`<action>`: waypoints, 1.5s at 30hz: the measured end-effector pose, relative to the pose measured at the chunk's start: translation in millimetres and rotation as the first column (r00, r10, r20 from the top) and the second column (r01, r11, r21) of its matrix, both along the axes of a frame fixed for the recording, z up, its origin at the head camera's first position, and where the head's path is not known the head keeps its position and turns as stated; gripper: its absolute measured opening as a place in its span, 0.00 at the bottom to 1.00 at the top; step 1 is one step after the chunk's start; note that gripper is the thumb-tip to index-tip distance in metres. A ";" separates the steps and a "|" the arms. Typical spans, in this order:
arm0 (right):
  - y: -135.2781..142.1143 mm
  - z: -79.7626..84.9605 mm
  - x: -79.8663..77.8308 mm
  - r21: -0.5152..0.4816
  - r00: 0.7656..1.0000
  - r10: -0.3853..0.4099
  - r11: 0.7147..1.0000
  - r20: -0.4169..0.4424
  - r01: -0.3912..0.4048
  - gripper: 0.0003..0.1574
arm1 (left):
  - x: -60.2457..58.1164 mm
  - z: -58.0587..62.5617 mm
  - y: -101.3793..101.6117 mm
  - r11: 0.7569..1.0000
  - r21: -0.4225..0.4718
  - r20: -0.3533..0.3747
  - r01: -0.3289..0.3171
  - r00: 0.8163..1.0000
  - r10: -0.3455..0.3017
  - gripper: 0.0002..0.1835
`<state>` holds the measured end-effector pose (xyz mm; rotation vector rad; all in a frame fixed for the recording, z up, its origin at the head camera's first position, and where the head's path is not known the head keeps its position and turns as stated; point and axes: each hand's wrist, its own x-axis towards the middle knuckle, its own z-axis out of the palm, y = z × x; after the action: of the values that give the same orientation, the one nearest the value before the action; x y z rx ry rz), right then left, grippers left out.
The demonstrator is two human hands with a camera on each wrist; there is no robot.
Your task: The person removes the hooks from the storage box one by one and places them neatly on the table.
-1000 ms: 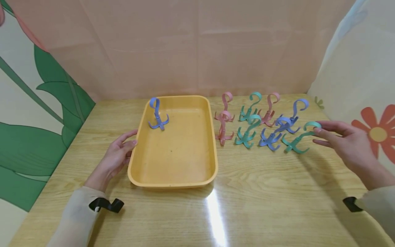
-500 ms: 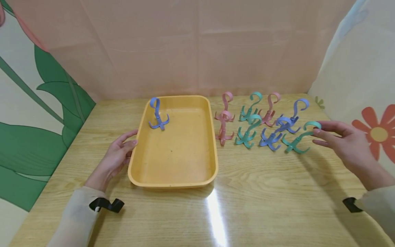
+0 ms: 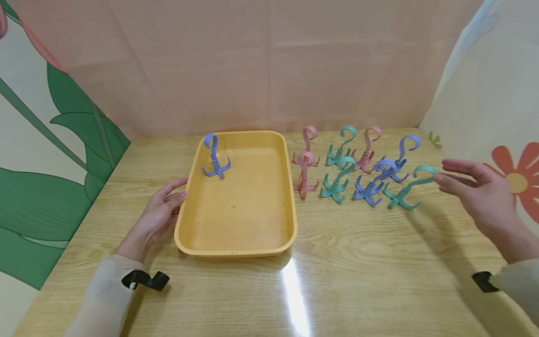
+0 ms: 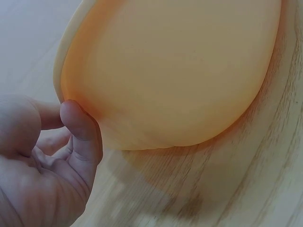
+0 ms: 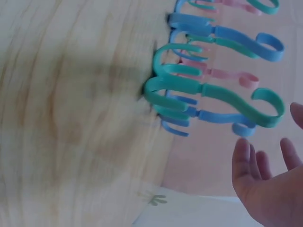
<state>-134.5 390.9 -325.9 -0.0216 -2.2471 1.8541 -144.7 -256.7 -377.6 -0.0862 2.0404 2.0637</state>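
In the head view my left hand holds the left side of a yellow plastic tray, its fingertips at the rim. The left wrist view shows that hand with bent fingers against the tray wall. A blue claw hook stands inside the tray at the back left. My right hand is beside a green claw hook that stands on its prongs. In the right wrist view this hand has its fingers spread, just off the hook's curved top.
Several more claw hooks stand right of the tray: pink, green and blue in front, others behind. The wooden table ends at a pink backdrop. A patterned side wall is on the right.
My right hand has let go of the green claw hook and moved slightly right, its fingers spreading. The hook stays standing. My left hand and the tray have not moved.
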 end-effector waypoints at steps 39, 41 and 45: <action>-198.2 60.8 11.1 0.172 0.918 0.364 0.925 -0.156 -0.337 0.13 | 0.1 0.1 1.9 1.000 0.001 0.007 -0.010 1.000 0.010 0.30; -207.2 60.7 6.6 0.173 0.913 0.378 0.920 -0.153 -0.351 0.13 | 0.3 0.1 1.7 1.000 0.002 0.006 -0.007 1.000 0.007 0.30; -226.3 60.1 -4.4 0.125 0.889 0.430 0.902 -0.157 -0.414 0.12 | 1.0 0.4 0.5 1.000 0.001 0.003 -0.009 1.000 0.009 0.30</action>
<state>-138.9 164.6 -265.7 0.6782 -2.3337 1.8522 -143.7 -256.2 -377.2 -0.0983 2.0410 2.0684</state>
